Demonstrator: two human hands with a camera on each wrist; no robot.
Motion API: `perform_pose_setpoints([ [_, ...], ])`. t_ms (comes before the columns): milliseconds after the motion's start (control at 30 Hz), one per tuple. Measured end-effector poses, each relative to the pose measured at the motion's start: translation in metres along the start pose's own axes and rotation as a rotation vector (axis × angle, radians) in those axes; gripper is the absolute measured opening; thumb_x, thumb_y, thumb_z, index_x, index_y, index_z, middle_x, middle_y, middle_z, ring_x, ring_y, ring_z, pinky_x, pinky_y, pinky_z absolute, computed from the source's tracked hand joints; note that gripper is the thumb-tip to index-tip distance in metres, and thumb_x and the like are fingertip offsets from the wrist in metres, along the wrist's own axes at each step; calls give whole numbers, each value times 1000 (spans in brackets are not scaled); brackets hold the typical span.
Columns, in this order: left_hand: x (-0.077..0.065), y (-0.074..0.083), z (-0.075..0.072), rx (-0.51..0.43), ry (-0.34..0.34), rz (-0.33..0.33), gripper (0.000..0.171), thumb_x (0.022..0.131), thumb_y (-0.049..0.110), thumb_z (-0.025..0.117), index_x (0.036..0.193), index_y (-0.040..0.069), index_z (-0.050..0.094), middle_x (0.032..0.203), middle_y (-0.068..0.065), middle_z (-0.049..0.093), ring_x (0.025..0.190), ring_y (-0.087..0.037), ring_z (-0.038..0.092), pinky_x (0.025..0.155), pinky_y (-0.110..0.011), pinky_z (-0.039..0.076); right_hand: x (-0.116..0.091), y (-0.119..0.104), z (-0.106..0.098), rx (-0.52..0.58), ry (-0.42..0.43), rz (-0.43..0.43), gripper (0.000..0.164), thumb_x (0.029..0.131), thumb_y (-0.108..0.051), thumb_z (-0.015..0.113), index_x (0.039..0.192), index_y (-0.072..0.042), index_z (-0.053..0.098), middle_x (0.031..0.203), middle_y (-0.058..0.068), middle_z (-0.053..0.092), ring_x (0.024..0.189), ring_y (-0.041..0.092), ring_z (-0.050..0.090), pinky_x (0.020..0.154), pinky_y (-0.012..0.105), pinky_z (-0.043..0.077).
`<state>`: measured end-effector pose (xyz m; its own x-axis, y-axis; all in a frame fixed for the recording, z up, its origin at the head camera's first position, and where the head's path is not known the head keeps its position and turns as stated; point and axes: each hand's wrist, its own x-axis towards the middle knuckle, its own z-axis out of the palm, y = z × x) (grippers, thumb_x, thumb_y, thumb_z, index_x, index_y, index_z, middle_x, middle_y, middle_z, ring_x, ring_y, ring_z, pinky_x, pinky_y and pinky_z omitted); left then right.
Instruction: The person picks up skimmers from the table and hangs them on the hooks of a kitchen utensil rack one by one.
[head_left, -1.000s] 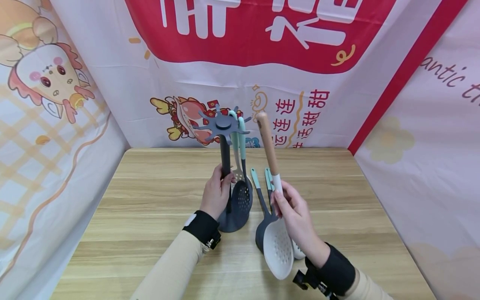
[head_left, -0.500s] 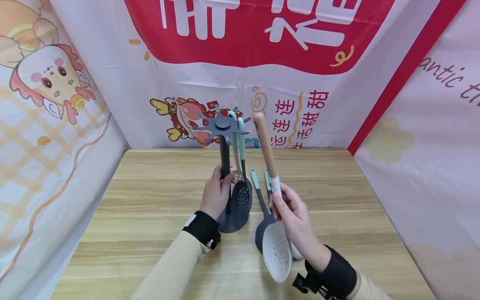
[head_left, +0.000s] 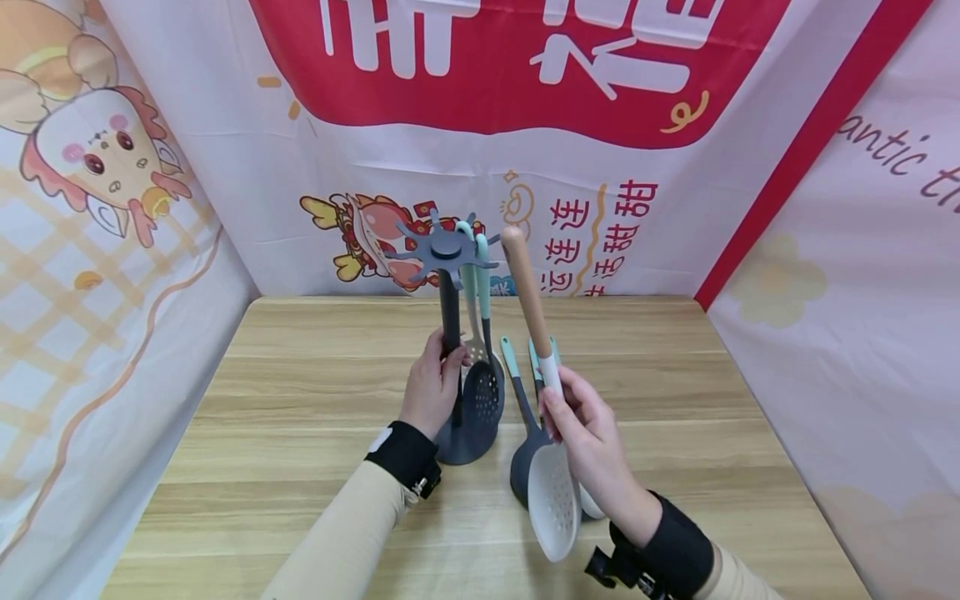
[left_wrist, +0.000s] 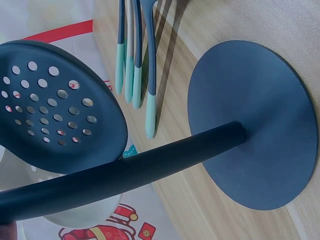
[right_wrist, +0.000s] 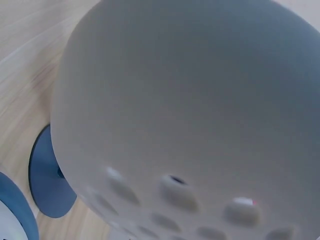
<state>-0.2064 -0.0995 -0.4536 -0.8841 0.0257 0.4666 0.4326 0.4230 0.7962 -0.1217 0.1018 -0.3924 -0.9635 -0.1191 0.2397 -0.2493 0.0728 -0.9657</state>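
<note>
My left hand (head_left: 431,387) grips the dark post of a utensil stand (head_left: 447,244), whose top spreads into several hooks. From it hang mint-handled utensils, among them a dark skimmer (head_left: 482,398) and a pale perforated one behind it. The stand's round base (left_wrist: 255,165) rests on the table in the left wrist view. My right hand (head_left: 596,437) pinches the white neck of a white skimmer (head_left: 553,508) with a wooden handle. That handle points up, just right of the hooks, and the perforated bowl hangs low. In the right wrist view the bowl hides most of the scene.
Right of the stand, a dark ladle (head_left: 523,477) and other mint-handled utensils lie on the wooden table (head_left: 315,400), partly behind the white skimmer and my right hand. Their handles (left_wrist: 151,115) show side by side in the left wrist view. Printed cloth (head_left: 420,158) walls the table at back and sides.
The wooden handle's top has tilted slightly left, toward the stand's hooks, and my right hand has dropped a little. My left hand and the stand stay put.
</note>
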Motion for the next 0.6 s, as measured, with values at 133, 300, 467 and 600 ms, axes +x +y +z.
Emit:
perform_pose_setpoints([
  [133,1,0,0,2,-2,5,23,106,13,46,124,0,49,98,-16,66,89,-28,68,86,-45,58,0,-1,0,3,1,1,30,104,-5,46,131,9,49,85,0,56,65,10,48,55,23,44],
  [300,0,0,-1,2,-8,4,23,106,13,46,125,0,48,99,-16,66,90,-28,68,87,-46,58,-2,-4,1,-6,-1,17,29,104,-6,47,131,6,51,86,-1,56,67,11,49,57,23,45],
  [467,0,1,-2,1,-15,-9,24,106,14,45,125,0,48,100,-16,66,91,-29,68,88,-47,57,-3,-5,1,-8,-1,16,28,104,-7,47,130,4,52,86,0,56,67,11,50,58,23,46],
  [600,1,1,-2,-5,-20,-17,24,106,14,45,125,0,48,100,-15,66,91,-28,68,89,-46,57,-4,-4,2,-7,-4,1,28,104,-6,47,129,5,52,86,-1,56,67,10,49,57,23,45],
])
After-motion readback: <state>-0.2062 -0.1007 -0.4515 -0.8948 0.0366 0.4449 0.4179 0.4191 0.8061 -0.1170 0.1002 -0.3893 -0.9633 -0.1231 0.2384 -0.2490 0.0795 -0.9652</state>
